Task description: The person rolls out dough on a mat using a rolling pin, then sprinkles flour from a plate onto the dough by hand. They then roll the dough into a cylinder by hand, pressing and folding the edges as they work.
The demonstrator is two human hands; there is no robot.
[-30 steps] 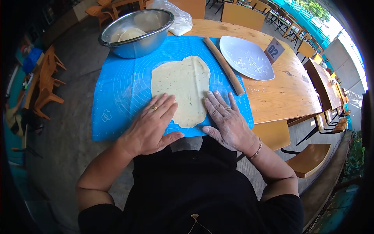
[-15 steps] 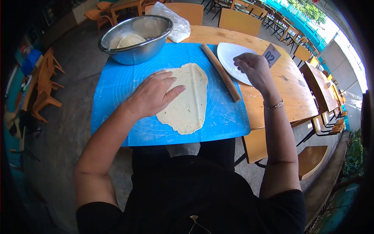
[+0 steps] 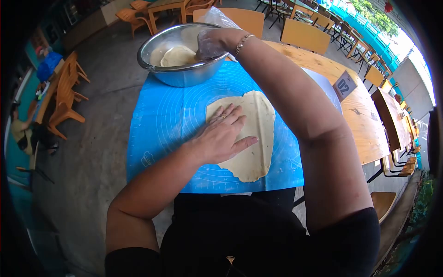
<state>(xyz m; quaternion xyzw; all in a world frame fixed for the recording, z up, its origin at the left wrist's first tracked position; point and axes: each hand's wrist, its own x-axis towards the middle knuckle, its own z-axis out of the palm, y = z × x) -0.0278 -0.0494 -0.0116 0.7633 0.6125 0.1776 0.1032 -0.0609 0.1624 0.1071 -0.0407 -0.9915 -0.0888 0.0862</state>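
A flattened sheet of dough (image 3: 254, 157) lies on the blue mat (image 3: 161, 120). My left hand (image 3: 224, 136) rests on the sheet's left part with its fingers spread. My right hand (image 3: 214, 44) reaches over the rim into the metal bowl (image 3: 184, 76) at the mat's back left corner; its fingertips are hidden inside, beside a pale ball of dough (image 3: 177, 56), and I cannot make out whether they hold anything. My right forearm covers the rolling pin and most of the white plate.
Behind the bowl is a clear plastic bag (image 3: 220, 18). A card marked 02 (image 3: 344, 86) stands on the wooden table (image 3: 364, 124) at the right. Chairs surround the table, and a person (image 3: 23, 131) is at the far left.
My right hand has moved left from above the plate into the bowl. My left hand still lies on the dough. The whole view has shifted, so the mat appears lower and further right.
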